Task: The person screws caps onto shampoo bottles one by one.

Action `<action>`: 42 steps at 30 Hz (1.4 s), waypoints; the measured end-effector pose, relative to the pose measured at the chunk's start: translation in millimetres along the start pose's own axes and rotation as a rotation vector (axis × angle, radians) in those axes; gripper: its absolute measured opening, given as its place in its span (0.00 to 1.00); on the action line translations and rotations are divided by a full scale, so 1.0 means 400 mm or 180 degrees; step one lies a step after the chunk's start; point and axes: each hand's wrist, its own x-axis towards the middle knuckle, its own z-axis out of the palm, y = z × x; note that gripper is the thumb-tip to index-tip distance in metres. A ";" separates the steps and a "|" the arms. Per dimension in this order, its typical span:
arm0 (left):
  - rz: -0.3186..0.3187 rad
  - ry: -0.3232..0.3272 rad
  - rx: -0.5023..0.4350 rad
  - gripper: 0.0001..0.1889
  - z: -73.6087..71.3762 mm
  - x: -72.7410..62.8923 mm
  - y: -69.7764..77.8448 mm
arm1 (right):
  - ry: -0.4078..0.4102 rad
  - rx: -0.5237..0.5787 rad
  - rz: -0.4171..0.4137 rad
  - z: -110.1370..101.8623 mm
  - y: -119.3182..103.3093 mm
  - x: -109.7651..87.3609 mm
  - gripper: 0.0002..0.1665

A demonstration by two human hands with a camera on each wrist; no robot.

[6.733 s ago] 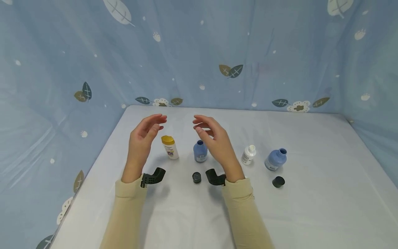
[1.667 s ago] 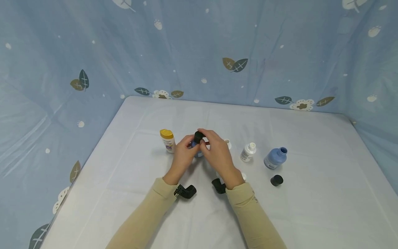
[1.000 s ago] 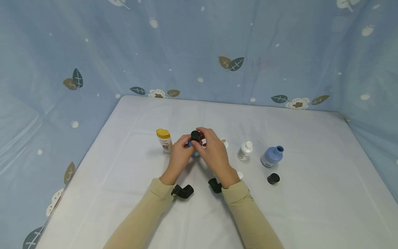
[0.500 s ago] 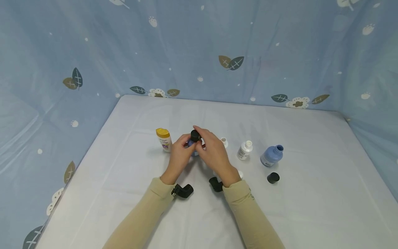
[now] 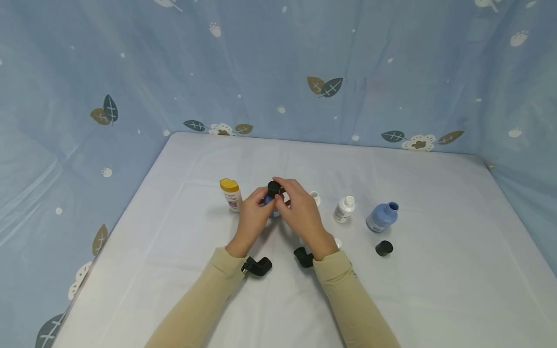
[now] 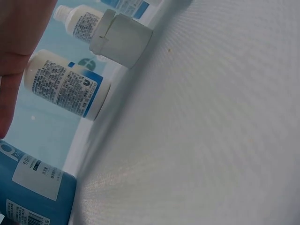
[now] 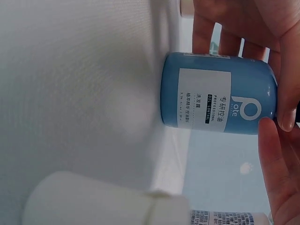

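Observation:
In the head view my two hands meet at a blue bottle (image 5: pixel 275 212) near the table's middle. My left hand (image 5: pixel 252 215) grips its upper part, with several fingers passing behind the bottle. My right hand (image 5: pixel 302 212) pinches a black screw cap (image 5: pixel 273 188) at the top of the neck. The right wrist view shows the blue bottle (image 7: pixel 206 93) standing upright on the table, its label facing the camera. There the cap (image 7: pixel 298 112) is mostly cut off at the frame edge. Part of the right hand (image 6: pixel 18 37) hangs above the blue bottle (image 6: pixel 35 187) in the left wrist view.
Left of the hands stands a white bottle with a yellow cap (image 5: pixel 231 195). To the right are an uncapped white bottle (image 5: pixel 344 209), an uncapped blue bottle (image 5: pixel 381 217) and a loose black cap (image 5: pixel 384 248). Another open white bottle (image 5: pixel 315 196) and a white cap (image 5: pixel 338 243) are partly hidden by the right arm.
Earliest, both hands hovered apart and the black cap lay in front of the blue bottle. Since then the cap has come onto the neck; in the last second only the right fingers shift slightly around it.

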 end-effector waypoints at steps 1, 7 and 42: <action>-0.0002 0.0003 0.0000 0.12 0.001 0.000 -0.001 | 0.0007 0.0019 0.0009 0.000 0.000 0.000 0.23; -0.0004 0.0006 -0.0053 0.11 0.002 0.000 -0.001 | 0.0068 0.0183 0.0049 0.001 0.001 -0.001 0.21; -0.0043 -0.0053 -0.0021 0.12 -0.013 -0.010 0.066 | 0.0122 0.0005 -0.0007 -0.001 0.000 0.001 0.21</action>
